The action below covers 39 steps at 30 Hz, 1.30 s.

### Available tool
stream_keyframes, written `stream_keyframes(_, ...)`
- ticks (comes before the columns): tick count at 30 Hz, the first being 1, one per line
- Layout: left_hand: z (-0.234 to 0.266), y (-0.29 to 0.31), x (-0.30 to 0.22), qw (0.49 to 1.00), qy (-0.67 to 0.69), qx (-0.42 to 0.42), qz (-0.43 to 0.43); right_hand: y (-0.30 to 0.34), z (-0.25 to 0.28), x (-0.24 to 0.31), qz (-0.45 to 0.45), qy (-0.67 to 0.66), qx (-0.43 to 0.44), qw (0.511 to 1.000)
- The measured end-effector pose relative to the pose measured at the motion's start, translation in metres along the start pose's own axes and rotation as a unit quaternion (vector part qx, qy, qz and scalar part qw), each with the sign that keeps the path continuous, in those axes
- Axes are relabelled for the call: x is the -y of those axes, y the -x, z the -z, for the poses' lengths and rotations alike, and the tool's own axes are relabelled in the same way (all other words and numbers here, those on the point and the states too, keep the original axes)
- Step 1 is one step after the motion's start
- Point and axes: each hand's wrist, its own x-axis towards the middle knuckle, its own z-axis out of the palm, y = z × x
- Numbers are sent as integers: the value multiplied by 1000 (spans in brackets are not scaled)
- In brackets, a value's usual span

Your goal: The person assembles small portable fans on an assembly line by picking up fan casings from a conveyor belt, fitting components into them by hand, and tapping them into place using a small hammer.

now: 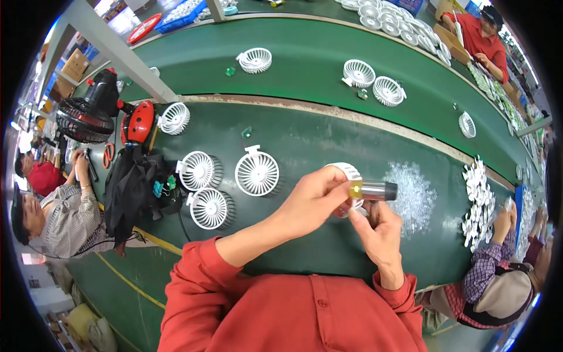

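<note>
Holding white fan grille (350, 171) in left hand (314, 196), right hand (378, 226) gripping tool (375, 190).

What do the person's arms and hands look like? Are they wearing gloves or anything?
No gloves: both the left hand and the right hand are bare. The person wears a red button-up shirt with its sleeves pushed up, so the forearms are uncovered. No watch, ring or bracelet can be seen on either hand or wrist.

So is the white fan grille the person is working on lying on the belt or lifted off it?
Lifted. The left hand holds the white fan grille above the green belt, while the right hand holds a grey cylindrical tool against it.
</note>
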Motion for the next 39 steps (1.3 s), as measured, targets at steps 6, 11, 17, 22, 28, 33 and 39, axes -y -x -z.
stream_keyframes(6,24,41,10,994,23,-96,-38,-10,1,-2,-136,-54,82,986)
stream_keyframes(11,45,50,29,988,3,-148,46,-19,12,-11,-191,-177,112,959)
stream_keyframes(17,30,55,38,977,103,-17,188,-40,16,-17,-223,-172,208,937)
stream_keyframes(22,20,56,44,960,207,34,187,-46,6,-11,-196,-123,190,954)
stream_keyframes(28,23,53,47,962,246,-5,116,0,-15,-12,-133,-94,93,982)
stream_keyframes(33,7,49,54,979,165,-113,35,16,-23,-23,-178,-85,120,973)
stream_keyframes(39,4,48,60,986,112,-119,24,18,-11,-9,-181,-141,176,957)
